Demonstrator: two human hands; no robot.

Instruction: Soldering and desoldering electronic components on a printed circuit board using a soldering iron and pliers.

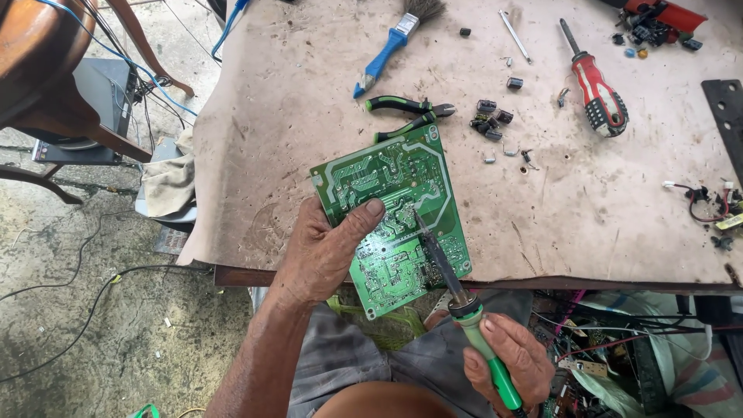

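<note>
One worktable [255,155], bearing one green circuit board [398,186] at its near edge, which your left hand [329,251] grips, thumb on top. One soldering iron [457,298], fingers of your right hand [511,360] closed around its green handle, tip on the board. Beyond: one red screwdriver [596,89], one blue brush [391,46], one pair of pliers [406,114].
</note>
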